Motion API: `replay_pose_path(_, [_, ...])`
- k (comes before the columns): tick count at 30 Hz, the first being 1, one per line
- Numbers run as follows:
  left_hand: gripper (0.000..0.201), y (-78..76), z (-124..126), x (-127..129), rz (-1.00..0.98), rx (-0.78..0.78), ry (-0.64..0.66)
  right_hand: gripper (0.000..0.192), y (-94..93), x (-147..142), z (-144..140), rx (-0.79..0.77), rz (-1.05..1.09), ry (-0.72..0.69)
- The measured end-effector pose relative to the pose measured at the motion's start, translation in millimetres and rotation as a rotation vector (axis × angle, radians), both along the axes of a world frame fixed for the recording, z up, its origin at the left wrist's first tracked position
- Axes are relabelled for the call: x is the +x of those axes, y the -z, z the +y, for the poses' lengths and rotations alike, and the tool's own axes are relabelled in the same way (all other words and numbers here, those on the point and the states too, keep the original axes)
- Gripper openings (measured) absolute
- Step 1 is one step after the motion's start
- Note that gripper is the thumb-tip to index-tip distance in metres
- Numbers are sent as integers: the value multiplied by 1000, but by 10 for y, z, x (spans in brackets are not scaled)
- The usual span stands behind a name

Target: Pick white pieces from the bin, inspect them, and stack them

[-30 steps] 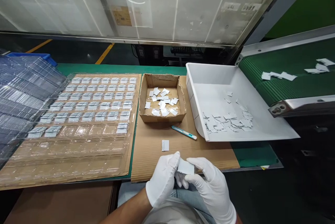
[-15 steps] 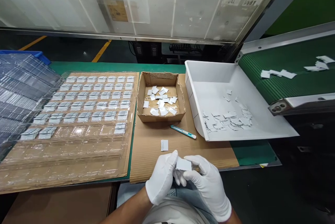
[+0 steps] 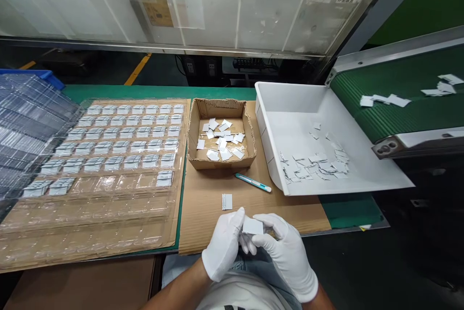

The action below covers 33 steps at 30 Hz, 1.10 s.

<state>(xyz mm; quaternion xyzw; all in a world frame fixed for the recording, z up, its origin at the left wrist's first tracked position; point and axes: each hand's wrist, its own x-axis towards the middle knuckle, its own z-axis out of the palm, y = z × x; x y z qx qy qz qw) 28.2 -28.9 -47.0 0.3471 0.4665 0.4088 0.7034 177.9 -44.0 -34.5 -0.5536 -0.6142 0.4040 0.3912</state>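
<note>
Both my hands wear white gloves and meet at the front edge of the cardboard mat (image 3: 203, 228). Between them is a small white rectangular piece (image 3: 253, 226), its flat face turned up; whether it is one piece or a stack, I cannot tell. My left hand (image 3: 226, 242) is closed on its left side, thumb at the edge. My right hand (image 3: 288, 254) pinches its right side between thumb and fingers. Just beyond my hands a small stack of white pieces (image 3: 227, 201) lies on the mat. Past it lies a teal-and-white cutter (image 3: 253, 182).
A clear compartment tray (image 3: 119, 184) at left holds rows of white pieces, beside stacked clear trays (image 3: 32, 121). A cardboard box (image 3: 222, 162) and a white bin (image 3: 300, 131) hold loose pieces. At right, a green conveyor (image 3: 406, 121) carries several more above the bin.
My hands keep hold of the white piece in almost the same place. The view has shifted slightly; the box, bin and trays show no other visible change.
</note>
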Motion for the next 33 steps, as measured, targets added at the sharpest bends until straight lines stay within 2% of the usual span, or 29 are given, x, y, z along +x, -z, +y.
replay_pose_path(5, [70,25,1,5,-13,-8,1,28,16,-14,11,-18,-4,7])
replay_pose_path(12, [75,-69,32,-11,50,-8,10,22,11,-24,-6,-21,-6,11])
replay_pose_path(15, [73,-59,38,-11,52,-14,3,21,24,-25,6,-37,2,12])
replay_pose_path(26, [67,323,170,71,-46,-152,-66,24,347,-58,221,-185,76,35])
replay_pose_path(33, [67,428,198,36,-143,-192,-64,22,356,-84,295,-170,23,63])
